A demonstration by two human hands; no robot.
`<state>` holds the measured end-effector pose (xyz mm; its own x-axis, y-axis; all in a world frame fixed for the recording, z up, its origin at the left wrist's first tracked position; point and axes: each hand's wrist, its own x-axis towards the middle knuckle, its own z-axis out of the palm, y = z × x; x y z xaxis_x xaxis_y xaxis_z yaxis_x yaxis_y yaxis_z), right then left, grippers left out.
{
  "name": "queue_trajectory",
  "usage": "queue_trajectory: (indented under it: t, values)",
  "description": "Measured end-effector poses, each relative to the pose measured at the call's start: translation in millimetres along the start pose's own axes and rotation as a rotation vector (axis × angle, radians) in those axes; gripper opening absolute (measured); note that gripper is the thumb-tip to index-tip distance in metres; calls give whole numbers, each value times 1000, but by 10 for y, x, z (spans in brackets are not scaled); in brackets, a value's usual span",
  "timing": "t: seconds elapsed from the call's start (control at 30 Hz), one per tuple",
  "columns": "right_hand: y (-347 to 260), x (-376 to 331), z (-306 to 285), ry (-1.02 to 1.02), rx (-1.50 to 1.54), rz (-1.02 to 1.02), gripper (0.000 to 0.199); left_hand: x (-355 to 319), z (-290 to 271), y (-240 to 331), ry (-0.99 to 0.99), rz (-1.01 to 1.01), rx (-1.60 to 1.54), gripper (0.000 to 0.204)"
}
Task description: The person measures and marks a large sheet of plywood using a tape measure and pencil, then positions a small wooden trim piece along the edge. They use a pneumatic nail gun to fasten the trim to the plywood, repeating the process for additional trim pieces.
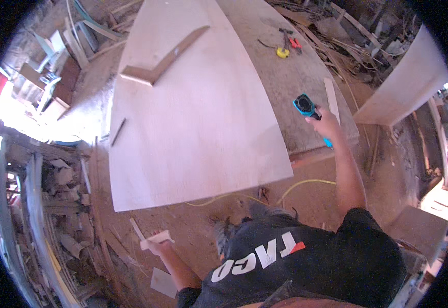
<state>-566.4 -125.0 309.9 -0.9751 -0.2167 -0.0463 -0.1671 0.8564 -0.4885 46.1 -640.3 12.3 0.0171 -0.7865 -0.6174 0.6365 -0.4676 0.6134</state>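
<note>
My right hand (pixel 328 123) is closed round the handle of a teal and black pistol-grip power tool (pixel 304 105), held over the right part of the worktable (pixel 301 82). Whether it is a drill or a nailer I cannot tell. Low on the left, my left hand (pixel 157 248) grips a small L-shaped piece of pale wood (pixel 161 237), off the near left corner of a large pale plywood sheet (pixel 198 123). On the sheet rests a big wooden square (pixel 172 57). A thin dark stick (pixel 118 132) lies by its left edge.
A hammer (pixel 285 37), a yellow tape measure (pixel 282 52) and a red-handled tool (pixel 295 45) lie on the table's far right. A pale wood strip (pixel 332 100) is beside my right hand. A yellow hose (pixel 306 183) crosses the floor; scrap wood (pixel 70 205) is piled left.
</note>
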Motion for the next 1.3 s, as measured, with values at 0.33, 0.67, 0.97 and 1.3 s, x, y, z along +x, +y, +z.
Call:
queue_trajectory:
  t: [0.33, 0.67, 0.97, 1.3]
  values:
    - [445, 663, 807, -11, -159, -2, 82, -1105, -64, -469, 226, 160, 19, 55]
    - [770, -263, 739, 146, -287, -147, 73, -1823, 1250, -566, -41, 11, 79, 60]
    - [902, -1727, 750, 71, -170, -79, 52, -2722, 2699, -1011, -697, 200, 577, 64]
    - [1107, -2920, 582, -154, -27, 226, 47, -3104, 3584, -2402, -1122, 411, 1175, 59]
